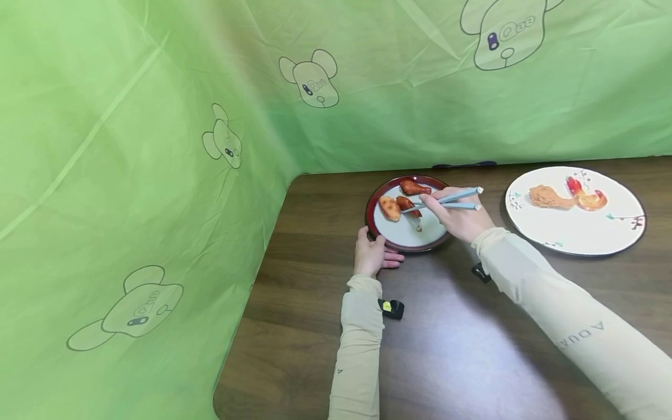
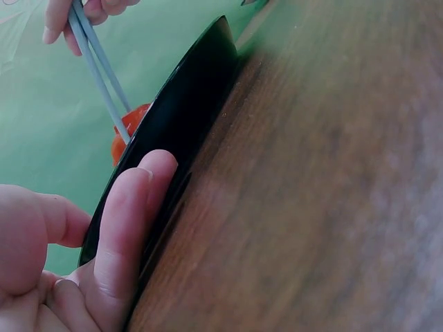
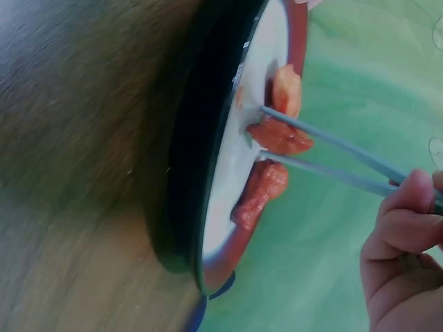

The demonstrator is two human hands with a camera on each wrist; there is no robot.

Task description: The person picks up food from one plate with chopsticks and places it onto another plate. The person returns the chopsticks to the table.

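Note:
My right hand [image 1: 462,216] holds a pair of light-blue chopsticks [image 1: 459,197] above a white plate with a dark red rim [image 1: 371,219]. In the right wrist view, the chopsticks [image 3: 339,149] straddle a reddish-brown piece of chicken [image 3: 282,135], one tip on each side; whether they squeeze it I cannot tell. A drumstick [image 1: 415,187] and a browned, oval piece of food [image 1: 389,208] lie beside it. At the plate's near left edge, my left hand [image 1: 370,254] holds the rim, its fingers [image 2: 121,228] along the dark underside.
A large white oval plate [image 1: 572,233] stands on the right, bearing a fried drumstick [image 1: 548,197] and a shrimp-like piece [image 1: 590,200]. Both plates rest on a brown wooden table [image 1: 299,280]. Green cloth [image 1: 367,134] hangs behind the table and along its left side.

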